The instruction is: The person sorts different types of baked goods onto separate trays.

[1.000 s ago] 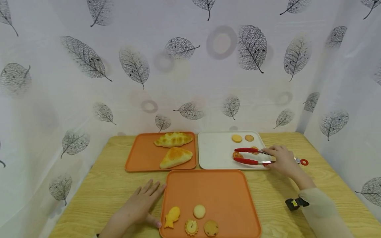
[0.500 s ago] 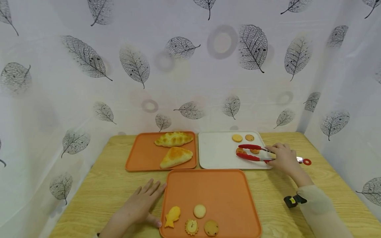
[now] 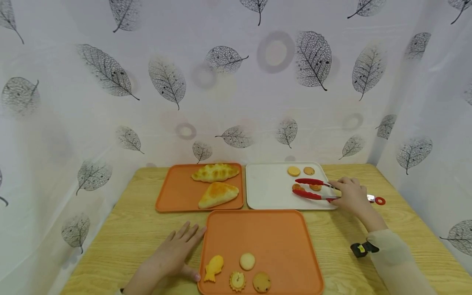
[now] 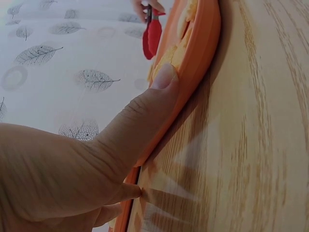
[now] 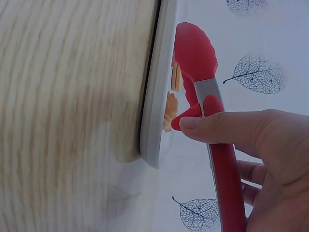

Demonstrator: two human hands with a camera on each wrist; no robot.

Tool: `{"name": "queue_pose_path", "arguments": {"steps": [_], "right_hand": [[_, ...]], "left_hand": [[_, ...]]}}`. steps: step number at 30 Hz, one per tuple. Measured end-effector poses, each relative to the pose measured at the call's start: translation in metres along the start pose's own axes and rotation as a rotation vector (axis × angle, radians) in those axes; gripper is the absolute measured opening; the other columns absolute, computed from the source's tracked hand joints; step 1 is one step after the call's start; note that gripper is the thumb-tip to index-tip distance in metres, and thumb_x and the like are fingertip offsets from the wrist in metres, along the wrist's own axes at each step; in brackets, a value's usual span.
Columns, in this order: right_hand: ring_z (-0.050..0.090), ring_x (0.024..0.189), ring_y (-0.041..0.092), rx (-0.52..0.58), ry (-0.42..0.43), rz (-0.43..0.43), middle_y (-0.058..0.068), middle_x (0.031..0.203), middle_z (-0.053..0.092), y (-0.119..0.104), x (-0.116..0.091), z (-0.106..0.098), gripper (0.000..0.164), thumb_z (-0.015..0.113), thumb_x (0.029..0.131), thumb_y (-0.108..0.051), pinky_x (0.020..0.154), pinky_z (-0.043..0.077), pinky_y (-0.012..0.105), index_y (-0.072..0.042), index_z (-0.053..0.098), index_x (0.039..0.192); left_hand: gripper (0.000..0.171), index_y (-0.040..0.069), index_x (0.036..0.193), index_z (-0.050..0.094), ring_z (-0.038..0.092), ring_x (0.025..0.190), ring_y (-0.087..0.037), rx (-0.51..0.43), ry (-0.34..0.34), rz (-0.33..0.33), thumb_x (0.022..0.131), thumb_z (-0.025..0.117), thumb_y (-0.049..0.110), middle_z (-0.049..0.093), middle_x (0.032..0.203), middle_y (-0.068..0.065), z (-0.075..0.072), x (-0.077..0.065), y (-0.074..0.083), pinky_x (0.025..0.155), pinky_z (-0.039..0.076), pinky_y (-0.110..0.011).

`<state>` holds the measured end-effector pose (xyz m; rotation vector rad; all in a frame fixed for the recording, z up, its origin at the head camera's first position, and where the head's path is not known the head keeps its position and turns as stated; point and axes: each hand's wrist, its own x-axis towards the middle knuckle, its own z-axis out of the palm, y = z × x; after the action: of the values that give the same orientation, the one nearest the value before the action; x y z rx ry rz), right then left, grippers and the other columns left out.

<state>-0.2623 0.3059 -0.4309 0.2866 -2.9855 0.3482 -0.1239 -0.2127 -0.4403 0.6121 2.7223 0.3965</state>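
My right hand [image 3: 350, 198] grips a pair of red-tipped tongs [image 3: 309, 182] over the right part of the white tray [image 3: 267, 188]. Between the tong tips sits a small brown cookie [image 3: 298, 187], partly covered by the lower tip; whether the tips pinch it I cannot tell. Another brown cookie [image 3: 315, 187] lies between the tong arms, closer to the hand. In the right wrist view, the thumb presses near a red tab [image 5: 187, 116] on the tongs. My left hand [image 3: 167, 256] lies with spread fingers at the left edge of the front orange tray [image 3: 273, 237], thumb touching its rim.
On the front tray lie a fish-shaped cookie [image 3: 214, 268], a pale round one [image 3: 247, 261], a scalloped one [image 3: 237, 281] and a brown one [image 3: 262, 282]. The back orange tray [image 3: 177, 188] bears two breads. Two cookies lie behind the tongs. A leaf-patterned curtain [image 3: 236, 102] surrounds the table.
The tongs have shifted slightly right and back on the white tray, and the brown cookie at their tips has moved with them. My left hand has stayed in place.
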Motion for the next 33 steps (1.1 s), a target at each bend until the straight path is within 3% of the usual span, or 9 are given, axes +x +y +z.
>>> {"name": "queue_pose_path", "arguments": {"steps": [11,23,33], "right_hand": [[0.043,0.109,0.047,0.029,0.076,-0.071,0.024,0.116,0.057,-0.016,-0.012,-0.005,0.063,0.084,0.071,-0.017,0.082,0.035,0.066,-0.003,0.061,0.128],[0.051,0.097,0.041,0.047,0.194,-0.270,0.016,0.104,0.061,-0.044,-0.025,-0.005,0.062,0.090,0.061,-0.018,0.070,0.041,0.054,-0.005,0.069,0.117],[0.052,0.095,0.031,0.013,0.158,-0.384,0.008,0.104,0.062,-0.076,-0.035,-0.002,0.062,0.091,0.060,-0.020,0.066,0.040,0.043,-0.013,0.070,0.118]], "left_hand": [[0.125,0.015,0.156,0.021,0.011,0.149,-0.046,-0.018,0.002,-0.002,0.058,0.066,0.077,0.023,0.161,-0.020,0.002,0.002,-0.002,0.109,0.021,-0.074],[0.127,0.012,0.156,0.023,0.010,0.149,-0.046,-0.009,0.035,0.032,0.056,0.067,0.077,0.020,0.162,-0.018,0.001,0.002,-0.001,0.110,0.018,-0.074],[0.127,0.012,0.155,0.024,0.010,0.150,-0.044,0.012,0.052,0.037,0.056,0.066,0.078,0.018,0.163,-0.016,0.002,0.003,-0.002,0.111,0.017,-0.074]]}}
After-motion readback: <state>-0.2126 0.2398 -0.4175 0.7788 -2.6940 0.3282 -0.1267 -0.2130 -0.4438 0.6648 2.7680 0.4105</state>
